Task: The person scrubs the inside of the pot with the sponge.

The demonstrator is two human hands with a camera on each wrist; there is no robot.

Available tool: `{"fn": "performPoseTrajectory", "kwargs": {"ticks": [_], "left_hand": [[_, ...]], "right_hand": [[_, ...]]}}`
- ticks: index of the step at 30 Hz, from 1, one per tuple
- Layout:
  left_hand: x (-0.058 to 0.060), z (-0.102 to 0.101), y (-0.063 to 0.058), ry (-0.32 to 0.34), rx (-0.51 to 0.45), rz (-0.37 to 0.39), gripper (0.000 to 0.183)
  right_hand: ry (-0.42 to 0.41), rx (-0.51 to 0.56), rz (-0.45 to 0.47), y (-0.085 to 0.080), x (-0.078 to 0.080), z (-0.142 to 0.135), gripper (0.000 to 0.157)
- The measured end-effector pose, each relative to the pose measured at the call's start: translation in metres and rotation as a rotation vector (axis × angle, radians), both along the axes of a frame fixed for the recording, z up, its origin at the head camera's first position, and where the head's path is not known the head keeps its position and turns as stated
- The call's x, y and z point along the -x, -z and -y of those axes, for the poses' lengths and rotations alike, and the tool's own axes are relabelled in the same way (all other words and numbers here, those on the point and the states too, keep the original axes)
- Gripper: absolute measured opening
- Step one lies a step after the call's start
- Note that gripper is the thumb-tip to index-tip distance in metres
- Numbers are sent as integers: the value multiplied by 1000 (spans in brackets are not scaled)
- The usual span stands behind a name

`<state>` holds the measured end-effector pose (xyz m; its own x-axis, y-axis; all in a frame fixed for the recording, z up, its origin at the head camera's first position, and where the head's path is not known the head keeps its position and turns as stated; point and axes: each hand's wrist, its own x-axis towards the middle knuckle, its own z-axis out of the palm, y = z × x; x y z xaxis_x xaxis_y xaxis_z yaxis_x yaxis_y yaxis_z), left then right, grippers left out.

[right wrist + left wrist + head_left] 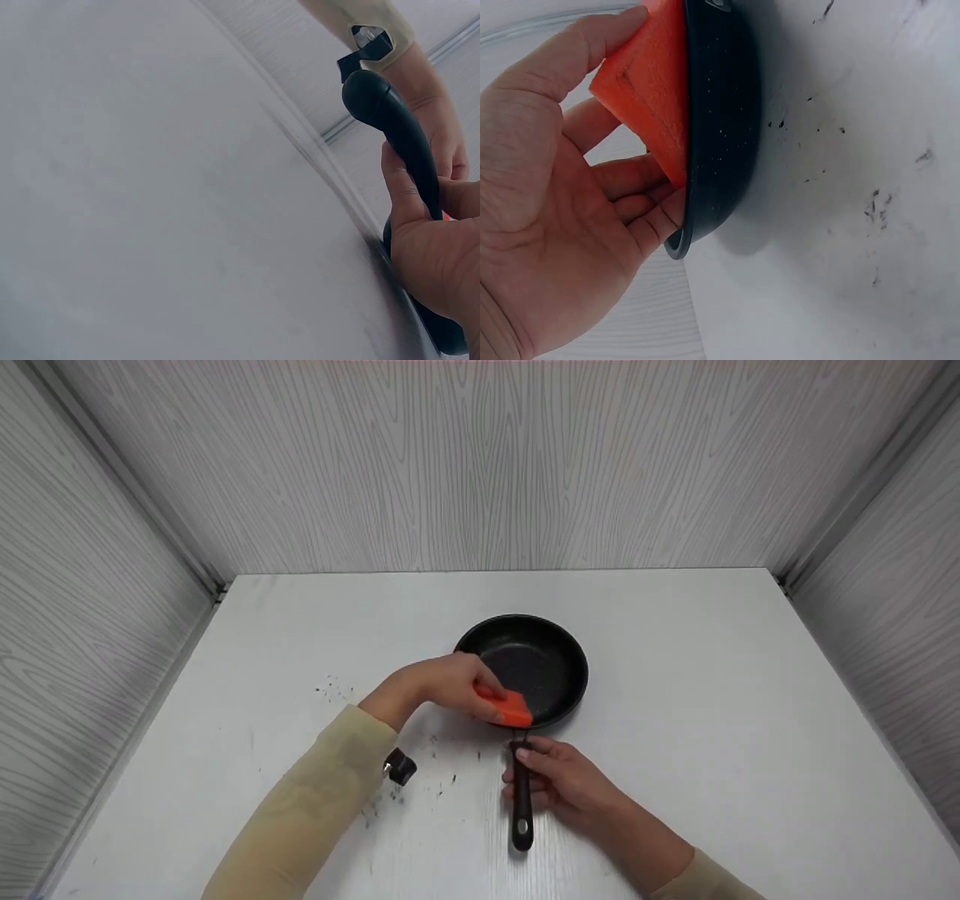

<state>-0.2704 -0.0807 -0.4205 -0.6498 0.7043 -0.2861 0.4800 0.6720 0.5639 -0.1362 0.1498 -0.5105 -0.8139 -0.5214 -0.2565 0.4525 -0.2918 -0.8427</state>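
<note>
A black frying pan [536, 671] sits upright on the white table with its handle [522, 810] toward me. My right hand [564, 784] grips that handle near the pan end, thumb on top. My left hand [461, 684] reaches over the pan's near left rim and pinches an orange sponge [514, 709] against the inside of the rim, by the handle joint. In the left wrist view the sponge [649, 86] stands between thumb and fingers, and the pan's outer wall [724, 120] is beside it. The right wrist view shows the handle [405, 131] held in the right hand [431, 247].
Dark specks and smudges [442, 787] mark the white table [712, 682] left of the pan and handle. Grey wood-grain panels [480, 465] stand at the back and both sides. A small black device [400, 766] sits at the left wrist.
</note>
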Motion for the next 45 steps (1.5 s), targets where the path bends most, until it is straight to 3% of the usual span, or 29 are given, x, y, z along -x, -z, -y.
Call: {"fn": "performPoseTrajectory", "kwargs": {"ticks": [9, 18, 33, 45], "left_hand": [[-2, -3, 7, 60, -94, 66, 42], [-3, -7, 12, 72, -168, 166, 43], [-5, -26, 23, 49, -262, 185, 43], [-5, -41, 31, 41, -307, 153, 49]], "right_hand": [[-1, -19, 5, -1, 1, 3, 37], [10, -25, 33, -1, 1, 6, 33], [5, -41, 26, -3, 0, 4, 36], [-3, -6, 18, -2, -1, 3, 41]]}}
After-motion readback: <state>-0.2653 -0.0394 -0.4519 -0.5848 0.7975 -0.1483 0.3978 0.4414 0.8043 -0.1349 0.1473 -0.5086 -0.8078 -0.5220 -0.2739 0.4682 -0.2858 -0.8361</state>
